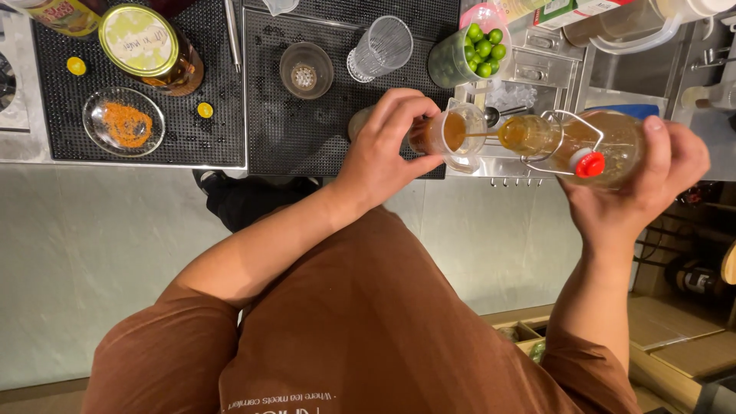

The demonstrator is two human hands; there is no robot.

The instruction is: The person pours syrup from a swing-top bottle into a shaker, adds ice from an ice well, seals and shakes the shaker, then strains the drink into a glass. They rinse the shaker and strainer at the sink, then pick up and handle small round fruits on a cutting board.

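My left hand (387, 149) is closed around a small clear measuring cup (458, 132) partly filled with amber liquid, held at the front edge of the black bar mat (307, 138). My right hand (652, 180) grips a clear swing-top glass bottle (571, 138) of amber liquid, tipped on its side. The bottle's mouth points left at the cup, and a thin stream runs from it into the cup. Its red stopper (590, 163) hangs loose on the wire bail.
On the mats stand a gold-lidded jar (146, 46), a glass dish of orange powder (124, 121), a metal cup (307, 70) and a ribbed glass (381, 47). A tub of small green fruit (479, 46) sits by a steel ice well (537, 77). A pitcher (629, 27) stands at the far right.
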